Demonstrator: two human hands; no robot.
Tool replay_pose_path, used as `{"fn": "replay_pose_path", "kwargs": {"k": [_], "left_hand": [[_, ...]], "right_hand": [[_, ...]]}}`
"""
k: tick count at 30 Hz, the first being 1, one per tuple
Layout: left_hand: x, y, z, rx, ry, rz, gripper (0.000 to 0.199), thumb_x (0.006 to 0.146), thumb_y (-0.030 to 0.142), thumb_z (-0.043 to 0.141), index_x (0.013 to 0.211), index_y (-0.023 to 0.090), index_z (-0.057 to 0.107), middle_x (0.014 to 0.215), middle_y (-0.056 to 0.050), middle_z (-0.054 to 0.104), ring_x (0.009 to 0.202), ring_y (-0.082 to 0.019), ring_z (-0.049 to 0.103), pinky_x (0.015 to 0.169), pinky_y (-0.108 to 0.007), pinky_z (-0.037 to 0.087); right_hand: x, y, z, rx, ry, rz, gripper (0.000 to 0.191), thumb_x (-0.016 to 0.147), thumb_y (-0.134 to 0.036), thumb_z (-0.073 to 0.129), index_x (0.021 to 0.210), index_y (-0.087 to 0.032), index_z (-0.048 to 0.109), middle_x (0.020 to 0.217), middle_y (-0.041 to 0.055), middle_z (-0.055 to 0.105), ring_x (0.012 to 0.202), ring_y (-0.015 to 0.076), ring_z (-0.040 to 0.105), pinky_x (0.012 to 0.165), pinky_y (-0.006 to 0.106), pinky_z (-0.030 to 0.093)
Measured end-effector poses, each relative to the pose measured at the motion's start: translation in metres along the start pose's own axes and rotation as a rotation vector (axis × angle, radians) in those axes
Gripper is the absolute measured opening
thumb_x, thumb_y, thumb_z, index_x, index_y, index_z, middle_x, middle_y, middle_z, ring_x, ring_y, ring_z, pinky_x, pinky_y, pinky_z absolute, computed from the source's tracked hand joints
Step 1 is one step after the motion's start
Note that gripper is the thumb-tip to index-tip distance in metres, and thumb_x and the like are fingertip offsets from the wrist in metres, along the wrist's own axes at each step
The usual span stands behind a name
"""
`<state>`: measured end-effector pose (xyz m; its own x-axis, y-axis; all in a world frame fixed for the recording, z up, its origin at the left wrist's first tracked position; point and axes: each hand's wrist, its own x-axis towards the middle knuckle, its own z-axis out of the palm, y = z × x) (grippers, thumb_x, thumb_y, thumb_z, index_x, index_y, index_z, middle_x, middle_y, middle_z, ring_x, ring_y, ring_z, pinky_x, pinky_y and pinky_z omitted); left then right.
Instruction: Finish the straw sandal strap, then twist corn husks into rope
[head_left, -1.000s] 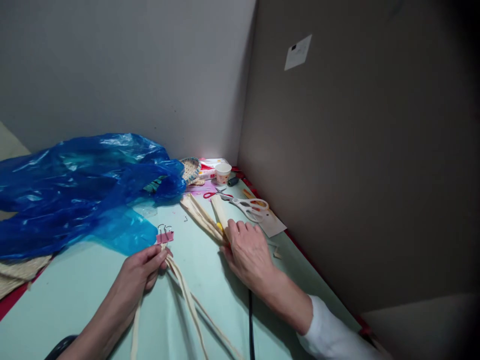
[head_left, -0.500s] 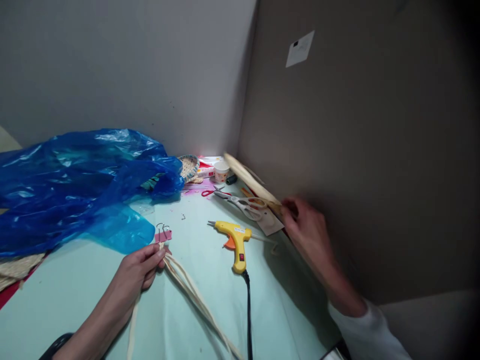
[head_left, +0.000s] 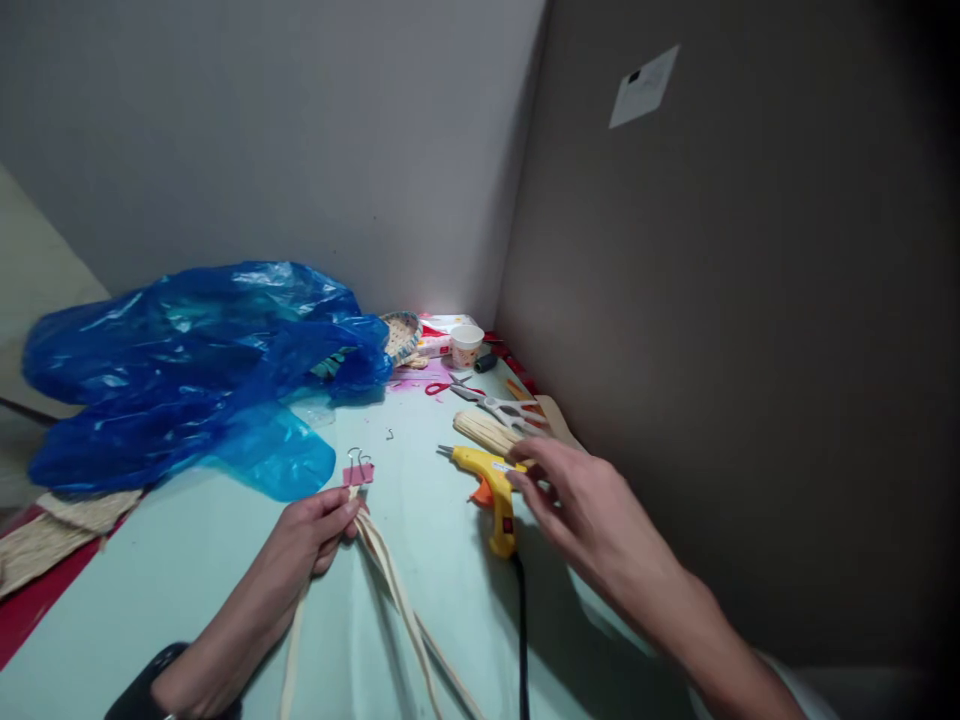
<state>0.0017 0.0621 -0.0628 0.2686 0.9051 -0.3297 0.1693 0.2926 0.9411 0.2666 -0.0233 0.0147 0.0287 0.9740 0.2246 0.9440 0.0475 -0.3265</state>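
Pale green covers the table [head_left: 112,600], which runs into a corner between a light grey wall [head_left: 262,130] and a darker wall [head_left: 712,330] bearing a white label [head_left: 643,88]. From the head view, the person's left hand [head_left: 319,530] pinches pale strips [head_left: 403,590] closely between thumb and fingers, just below a pink clip [head_left: 358,474] with its wire handles raised; the strips trail over the table toward the near edge of the view. The right hand [head_left: 517,466] reaches over the yellow glue gun [head_left: 502,520], thumb and forefinger a little apart in a narrow opening; whether they touch the gun or the bundle [head_left: 484,430] of pale strips behind it cannot be told. The gun lies with its nozzle pointing left, and a black cord [head_left: 523,640] runs from its handle toward the near edge. Beyond the bundle are white scissors [head_left: 514,408] and red scissors [head_left: 437,388]. Farther back, a cup [head_left: 466,350] stands between a dark spool [head_left: 486,363] and a box [head_left: 435,343], near a small woven basket [head_left: 403,335]. Crumpled blue plastic [head_left: 187,370] spreads across the left side, with woven pieces [head_left: 45,545] near its lower edge.
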Motion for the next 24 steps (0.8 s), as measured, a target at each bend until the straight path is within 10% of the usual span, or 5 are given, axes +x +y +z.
{"fn": "replay_pose_path", "kwargs": {"k": [10, 24], "left_hand": [[0.019, 0.001, 0.025, 0.087, -0.026, 0.092, 0.031, 0.071, 0.039, 0.062, 0.054, 0.019, 0.047, 0.053, 0.005, 0.041, 0.046, -0.008, 0.03, 0.046, -0.023, 0.018], [0.063, 0.02, 0.026, 0.112, -0.021, 0.045, 0.028, 0.07, 0.036, 0.059, 0.051, 0.021, 0.045, 0.04, 0.01, 0.028, 0.034, -0.005, 0.016, 0.04, -0.024, 0.007]], "right_hand": [[0.11, -0.041, 0.059, 0.574, -0.485, -0.215, 0.029, 0.087, -0.031, 0.063, 0.111, -0.015, 0.064, 0.086, 0.0042, 0.072, 0.075, 0.0144, 0.064, 0.069, 0.023, 0.043], [0.151, -0.038, 0.091, 0.45, -0.324, -0.22, 0.009, 0.085, -0.012, 0.059, 0.08, -0.014, 0.065, 0.072, 0.0021, 0.07, 0.071, 0.0129, 0.061, 0.067, 0.022, 0.039]]}}
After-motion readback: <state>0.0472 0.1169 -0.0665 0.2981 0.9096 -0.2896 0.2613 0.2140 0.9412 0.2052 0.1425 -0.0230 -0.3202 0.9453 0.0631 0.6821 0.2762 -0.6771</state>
